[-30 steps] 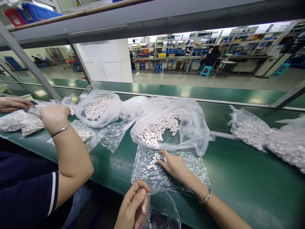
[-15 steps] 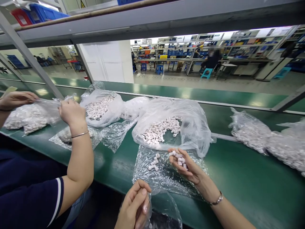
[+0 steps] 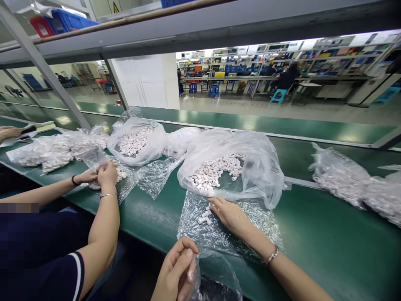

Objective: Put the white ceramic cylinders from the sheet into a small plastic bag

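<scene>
My left hand point(image 3: 177, 267) is closed on the edge of a clear plastic bag point(image 3: 221, 271) low in the view. Palm down, my right hand point(image 3: 230, 215) rests over a clear plastic sheet point(image 3: 194, 238), its fingers stretched out. Several small white elbow pipe fittings point(image 3: 205, 218) lie at its fingertips; whatever is under the palm is hidden. Just beyond stands a large open plastic bag point(image 3: 260, 167) with a heap of white fittings point(image 3: 206, 171) inside.
To my left, a co-worker's hands point(image 3: 105, 173) handle a clear bag. Another open bag of fittings point(image 3: 134, 142) and filled bags point(image 3: 46, 154) lie near them. More filled bags point(image 3: 344, 179) lie on the green bench point(image 3: 328, 234) at right. A shelf point(image 3: 200, 31) crosses overhead.
My right hand has turned from palm up, with several fittings in it, to palm down, moving left towards the loose fittings. The co-worker's hands have come lower. My left hand keeps its grip.
</scene>
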Demonstrator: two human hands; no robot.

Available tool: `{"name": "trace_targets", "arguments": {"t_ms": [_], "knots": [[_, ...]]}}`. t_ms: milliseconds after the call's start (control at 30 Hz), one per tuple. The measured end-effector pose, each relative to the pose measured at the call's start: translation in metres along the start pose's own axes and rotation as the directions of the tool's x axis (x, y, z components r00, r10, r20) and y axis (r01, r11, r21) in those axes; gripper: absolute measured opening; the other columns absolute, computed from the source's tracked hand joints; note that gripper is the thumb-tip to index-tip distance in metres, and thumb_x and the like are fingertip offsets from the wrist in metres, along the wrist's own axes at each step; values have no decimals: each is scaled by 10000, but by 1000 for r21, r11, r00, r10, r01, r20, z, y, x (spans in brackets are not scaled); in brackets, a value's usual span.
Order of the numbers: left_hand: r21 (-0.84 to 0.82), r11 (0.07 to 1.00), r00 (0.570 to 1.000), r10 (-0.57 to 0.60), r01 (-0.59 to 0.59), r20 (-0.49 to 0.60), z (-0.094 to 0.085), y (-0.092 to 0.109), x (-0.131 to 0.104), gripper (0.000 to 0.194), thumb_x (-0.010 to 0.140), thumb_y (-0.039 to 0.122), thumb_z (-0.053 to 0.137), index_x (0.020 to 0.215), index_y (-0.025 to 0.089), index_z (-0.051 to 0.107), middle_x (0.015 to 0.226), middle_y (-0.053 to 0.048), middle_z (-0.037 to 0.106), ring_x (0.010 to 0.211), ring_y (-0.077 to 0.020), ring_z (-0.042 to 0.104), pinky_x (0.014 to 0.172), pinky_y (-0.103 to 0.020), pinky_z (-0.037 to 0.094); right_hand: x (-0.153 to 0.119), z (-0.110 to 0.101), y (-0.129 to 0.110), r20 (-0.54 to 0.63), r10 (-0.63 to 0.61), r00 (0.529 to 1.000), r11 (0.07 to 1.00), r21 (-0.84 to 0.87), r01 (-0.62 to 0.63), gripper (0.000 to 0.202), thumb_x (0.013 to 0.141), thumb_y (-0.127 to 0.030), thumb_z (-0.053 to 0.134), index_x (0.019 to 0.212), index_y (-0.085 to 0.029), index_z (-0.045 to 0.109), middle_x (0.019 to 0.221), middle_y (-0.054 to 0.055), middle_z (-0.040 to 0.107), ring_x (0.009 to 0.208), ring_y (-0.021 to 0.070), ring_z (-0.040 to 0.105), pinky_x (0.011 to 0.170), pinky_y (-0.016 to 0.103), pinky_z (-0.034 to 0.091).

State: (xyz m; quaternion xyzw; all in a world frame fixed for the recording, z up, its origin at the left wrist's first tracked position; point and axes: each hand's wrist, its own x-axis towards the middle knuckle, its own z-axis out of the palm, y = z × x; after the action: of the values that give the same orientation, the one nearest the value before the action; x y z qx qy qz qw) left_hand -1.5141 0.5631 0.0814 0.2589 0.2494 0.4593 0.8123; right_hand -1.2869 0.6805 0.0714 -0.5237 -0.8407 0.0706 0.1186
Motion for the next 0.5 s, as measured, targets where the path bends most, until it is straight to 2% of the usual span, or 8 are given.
{"name": "trace_targets", "arguments": {"t_ms": [100,200,233,300,367,400,433,500], "knots": [[-11,1000,1000,0,0,-6,0,0,-1,235,939,414,598,913,181,601,546,86,465,283,16,189,304,-131,197,1,-1,2,15,21,1000,999,37,-21,304,1016,-318,401,1220,-194,589,1053,109,668,826,258,656,683,345,500],[-35,999,1000,1,-1,0,-1,-1,-1,233,938,412,602,913,180,604,561,82,481,284,21,197,300,-124,199,-2,-11,1,-16,88,996,937,340,-77,284,1023,-389,426,1160,-225,613,1056,85,676,918,251,632,787,366,489],[-42,999,1000,5,-5,2,-1,-1,-1,228,939,407,601,913,180,606,568,79,489,283,22,200,297,-123,200,-4,-17,0,11,127,992,876,467,-118,294,1026,-426,422,1143,-239,617,1001,63,676,865,227,624,745,341,486],[-50,999,1000,10,-10,-1,-1,-1,-1,218,938,399,605,919,182,609,587,74,512,284,24,207,293,-119,203,-10,-33,-5,142,185,972,697,678,-232,336,1023,-501,407,1117,-260,620,847,17,632,632,156,539,547,261,415],[-47,999,1000,12,-12,-11,-2,-1,0,212,939,396,604,924,185,610,595,72,522,284,25,210,290,-115,204,-18,-53,-14,293,171,941,524,782,-338,364,1009,-552,413,1112,-268,617,774,-12,572,477,99,359,421,225,249],[-46,999,1000,14,-15,-13,-2,-1,0,208,941,393,600,925,185,609,591,73,520,283,24,208,288,-115,203,-22,-65,-21,344,138,929,479,798,-366,363,1004,-559,425,1106,-271,621,770,-15,565,458,88,310,408,226,203],[-44,999,1000,18,-19,-12,-2,-1,0,204,944,388,595,926,185,607,586,75,515,281,23,206,287,-115,200,-28,-76,-28,370,93,924,473,801,-368,350,1004,-550,438,1094,-274,633,782,-11,580,462,86,321,411,230,210],[-42,999,1000,24,-24,-11,-1,-2,1,203,947,387,588,927,185,603,577,78,504,280,21,202,286,-117,194,-39,-95,-47,383,-46,923,570,769,-290,301,1015,-499,457,1076,-290,664,843,4,643,551,114,476,479,244,334]]}}
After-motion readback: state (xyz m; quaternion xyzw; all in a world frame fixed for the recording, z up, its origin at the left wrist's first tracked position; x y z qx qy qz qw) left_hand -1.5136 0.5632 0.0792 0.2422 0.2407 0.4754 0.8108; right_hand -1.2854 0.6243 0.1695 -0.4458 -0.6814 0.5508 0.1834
